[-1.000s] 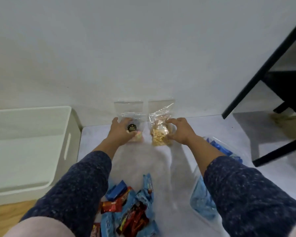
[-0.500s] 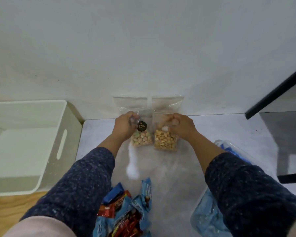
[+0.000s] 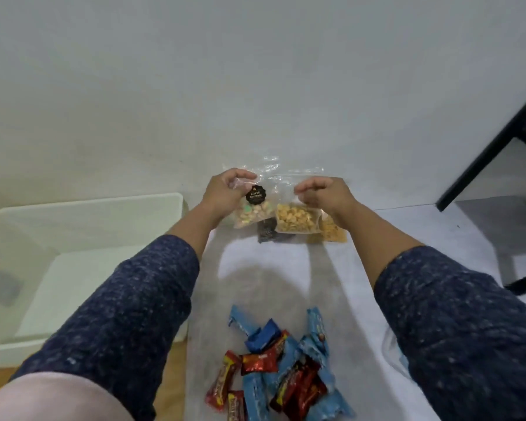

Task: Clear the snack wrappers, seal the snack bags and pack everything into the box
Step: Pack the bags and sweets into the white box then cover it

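Two clear snack bags are raised off the table near the wall. My left hand (image 3: 225,192) pinches the bag of pastel biscuits (image 3: 252,212), which carries a round black label. My right hand (image 3: 322,194) pinches the bag of yellow crackers (image 3: 296,218) beside it. Behind them on the table lie a dark snack bag (image 3: 266,233) and an orange snack bag (image 3: 334,230), both partly hidden. A pile of red and blue snack wrappers (image 3: 280,369) lies near me. The white box (image 3: 82,262) stands at the left.
The white table (image 3: 264,287) runs from me to the grey wall. A clear bag edge (image 3: 390,350) shows under my right sleeve. Black furniture legs (image 3: 492,147) stand at the right. Something flat lies in the box's left corner (image 3: 0,287).
Both hands have lifted the two bags higher off the table. The dark and orange bags behind them have come into sight.
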